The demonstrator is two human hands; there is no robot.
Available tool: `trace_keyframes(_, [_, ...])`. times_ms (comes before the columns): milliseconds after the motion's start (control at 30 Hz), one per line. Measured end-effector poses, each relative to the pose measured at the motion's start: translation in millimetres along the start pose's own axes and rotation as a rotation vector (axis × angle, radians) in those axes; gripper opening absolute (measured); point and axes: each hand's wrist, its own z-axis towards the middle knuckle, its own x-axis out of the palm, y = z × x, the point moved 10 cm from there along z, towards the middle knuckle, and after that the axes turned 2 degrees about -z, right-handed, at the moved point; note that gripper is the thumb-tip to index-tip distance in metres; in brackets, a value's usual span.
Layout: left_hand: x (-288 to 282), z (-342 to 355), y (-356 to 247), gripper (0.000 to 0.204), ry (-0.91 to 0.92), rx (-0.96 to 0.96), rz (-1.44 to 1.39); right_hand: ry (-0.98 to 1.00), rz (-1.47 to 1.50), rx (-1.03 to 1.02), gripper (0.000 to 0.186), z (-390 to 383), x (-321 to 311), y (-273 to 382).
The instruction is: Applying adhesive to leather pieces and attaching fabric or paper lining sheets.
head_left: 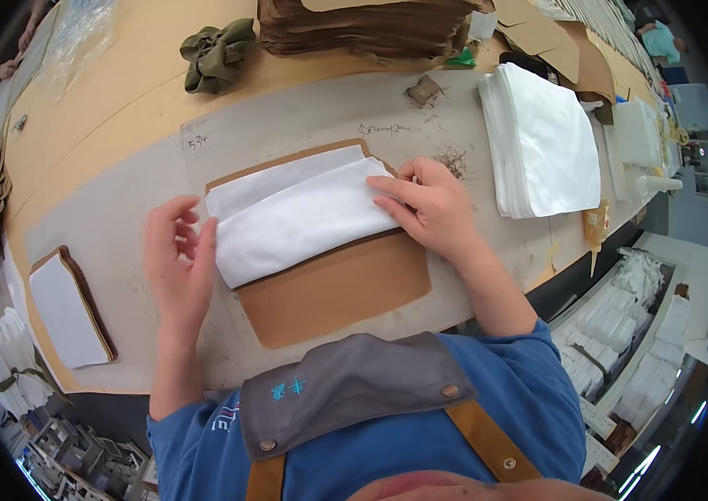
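Observation:
A white fabric piece [304,221], with a fold running across it, lies over the upper part of a brown leather-like panel [337,288] on the table in front of me. Brown edges show above the white piece and along its right corner. My right hand [433,204] has thumb and forefinger on the white fabric at its upper right corner, pinching it. Beside the left end of the fabric is my left hand [178,263], its fingers loosely bent and apart from the thumb. That thumb is close to the fabric's left edge; whether it touches is hard to tell.
A thick stack of white sheets [542,142] stands at the right, by a yellowish glue bottle [596,221]. At the left lies a smaller white-topped stack [70,313]. Far back are a brown stack [362,29] and an olive cloth bundle [216,54].

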Motion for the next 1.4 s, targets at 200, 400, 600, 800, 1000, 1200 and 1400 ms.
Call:
trace_keyframes(200, [96.7, 11.5, -79.4, 0.034, 0.410, 0.590, 0.307, -0.081, 0.064, -0.019, 0.024, -1.5, -10.1, -0.3])
trace_keyframes(400, [136.1, 20.7, -63.4, 0.030, 0.555, 0.371, 0.433, -0.133, 0.277, 0.189, 0.020, -4.7, -17.5, -33.4])
trace_keyframes(600, [144.3, 24.1, -48.8, 0.027, 0.689, 0.249, 0.354, -0.124, 0.342, 0.175, 0.024, -2.4, -22.1, -30.1])
trace_keyframes(800, [122.3, 1.1, -83.6, 0.021, 0.576, 0.546, 0.311, -0.179, 0.262, 0.021, 0.038, 6.9, -23.0, 3.1])
trace_keyframes(1000, [74.2, -12.0, -80.5, 0.035, 0.543, 0.408, 0.219, 0.118, 0.340, -0.150, 0.036, 2.9, -5.0, 23.7])
trace_keyframes(1200, [2.4, -25.4, -17.8, 0.051, 0.455, 0.174, 0.049, 0.143, 0.488, -0.233, 0.034, -12.3, -18.7, 41.4])
trace_keyframes(1400, [-9.2, -88.1, -12.0, 0.052, 0.352, 0.379, 0.156, 0.204, 0.444, -0.311, 0.037, -49.9, -15.6, 54.0])
